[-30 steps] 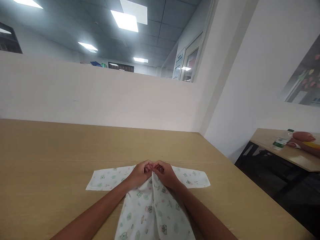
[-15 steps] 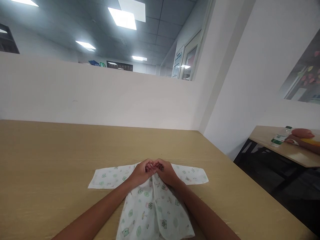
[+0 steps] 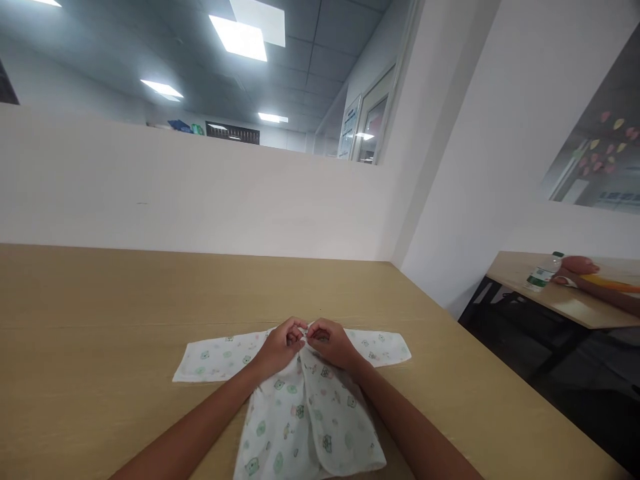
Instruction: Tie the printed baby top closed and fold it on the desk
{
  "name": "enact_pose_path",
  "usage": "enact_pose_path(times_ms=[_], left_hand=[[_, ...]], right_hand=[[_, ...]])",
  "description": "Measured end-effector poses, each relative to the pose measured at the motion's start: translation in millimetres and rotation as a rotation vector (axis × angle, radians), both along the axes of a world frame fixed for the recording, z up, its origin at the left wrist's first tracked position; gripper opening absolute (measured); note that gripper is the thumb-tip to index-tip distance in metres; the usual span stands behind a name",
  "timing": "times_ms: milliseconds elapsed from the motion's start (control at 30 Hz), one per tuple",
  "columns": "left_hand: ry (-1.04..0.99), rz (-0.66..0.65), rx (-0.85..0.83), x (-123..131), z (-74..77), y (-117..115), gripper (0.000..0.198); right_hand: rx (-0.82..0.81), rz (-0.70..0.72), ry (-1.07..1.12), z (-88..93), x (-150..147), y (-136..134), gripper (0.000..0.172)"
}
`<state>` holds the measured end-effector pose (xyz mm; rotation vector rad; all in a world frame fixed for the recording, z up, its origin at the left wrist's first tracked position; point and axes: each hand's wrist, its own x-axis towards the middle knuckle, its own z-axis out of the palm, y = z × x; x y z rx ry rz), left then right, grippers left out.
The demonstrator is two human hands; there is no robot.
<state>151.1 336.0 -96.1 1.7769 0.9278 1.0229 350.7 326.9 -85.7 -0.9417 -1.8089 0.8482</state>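
Observation:
A small white baby shirt (image 3: 283,420) printed with green and pink animals lies face up on the wooden table (image 3: 110,293). Its two long sleeves stretch out to the left and right, and its front edges overlap down the middle. At the neckline my left hand (image 3: 283,343) pinches the cloth between thumb and fingers. Close beside it, my right hand (image 3: 330,341) pinches the same neck area, its fingertips almost touching the left ones. Whatever fastening lies between the fingertips is too small and too covered to make out.
A low white partition (image 3: 200,207) stands behind the table. To the right, past the table's edge, another table (image 3: 565,300) holds a plastic bottle (image 3: 541,273) with a green label. Another person's arm (image 3: 600,287) rests on it.
The fingertips have drawn slightly apart at the neckline. My view has turned a little to the right, while the shirt stays spread in place.

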Motion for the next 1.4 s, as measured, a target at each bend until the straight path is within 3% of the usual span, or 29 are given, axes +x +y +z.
enact_pose_path(times_ms=[200, 367, 567, 1000, 1233, 1400], left_hand=[[0.003, 0.012, 0.027, 0.0, -1.6, 0.0, 0.035], [0.028, 0.011, 0.065, -1.1, 0.9, -2.5, 0.033], [0.047, 0.027, 0.070, -2.4, 4.4, -7.2, 0.032], [0.109, 0.055, 0.122, -0.8, 5.4, -5.6, 0.031], [0.259, 0.160, 0.308, -5.6, 3.2, -1.1, 0.024], [0.505, 0.241, 0.468, -11.1, -1.9, 2.3, 0.031]], right_hand=[[0.073, 0.011, -0.047, 6.0, -0.5, -2.9, 0.016], [0.044, -0.030, -0.115, 4.6, -0.5, -0.8, 0.004], [0.045, -0.034, -0.249, 8.6, -1.2, -4.0, 0.006], [-0.124, -0.197, -0.373, 11.7, -6.8, 0.3, 0.017], [0.074, -0.288, -0.272, -0.2, -1.1, 1.7, 0.016], [0.206, -0.324, -0.312, -3.4, 5.9, 0.7, 0.019]])
